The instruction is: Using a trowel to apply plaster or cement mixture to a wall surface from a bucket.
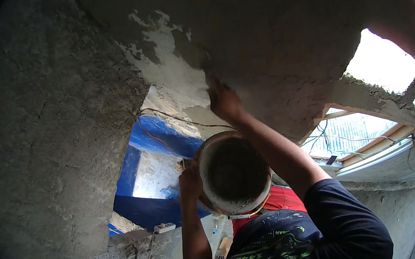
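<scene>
My left hand (pixel 189 182) is closed on the side of a round, mortar-smeared bucket (pixel 223 206), held up in front of my body with its mouth toward me. The inside is dark grey; how full it is I cannot tell. Stretched upward, my right hand (pixel 226 101) is closed at the wall (pixel 279 38), its fingers curled. Something dark and thin lies at its fingertips, too dim to name. Around the hand, dark wet-looking plaster meets a paler patch (pixel 171 64) with ragged edges.
A blue-framed opening (pixel 153 175) lies left of the bucket, a thin cable (pixel 185 120) running across it. Below is a white power strip (pixel 165 228). At right are bright openings (pixel 383 61) and a window gap (pixel 350 132) with loose wires. Rough grey wall (pixel 54 148) fills the left.
</scene>
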The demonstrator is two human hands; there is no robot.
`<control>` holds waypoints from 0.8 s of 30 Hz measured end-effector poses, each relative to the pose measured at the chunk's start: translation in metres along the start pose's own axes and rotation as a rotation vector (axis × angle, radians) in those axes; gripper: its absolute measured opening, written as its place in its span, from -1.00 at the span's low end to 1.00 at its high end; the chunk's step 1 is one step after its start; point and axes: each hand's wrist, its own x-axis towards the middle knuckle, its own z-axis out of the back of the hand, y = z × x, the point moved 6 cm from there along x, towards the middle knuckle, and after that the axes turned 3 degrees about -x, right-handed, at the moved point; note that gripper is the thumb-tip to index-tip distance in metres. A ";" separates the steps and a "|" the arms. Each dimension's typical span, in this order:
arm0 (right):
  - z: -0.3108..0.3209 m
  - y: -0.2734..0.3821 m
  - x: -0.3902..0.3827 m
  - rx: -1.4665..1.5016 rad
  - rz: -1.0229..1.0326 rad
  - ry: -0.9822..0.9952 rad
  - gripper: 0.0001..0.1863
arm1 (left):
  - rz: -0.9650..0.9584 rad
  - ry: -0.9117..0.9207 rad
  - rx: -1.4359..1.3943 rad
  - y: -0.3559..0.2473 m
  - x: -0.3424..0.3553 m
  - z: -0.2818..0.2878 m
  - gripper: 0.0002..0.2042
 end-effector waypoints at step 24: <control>0.244 -0.128 -0.370 1.179 -1.112 0.334 -0.46 | -0.163 -0.026 0.114 -0.095 0.004 -0.027 -0.51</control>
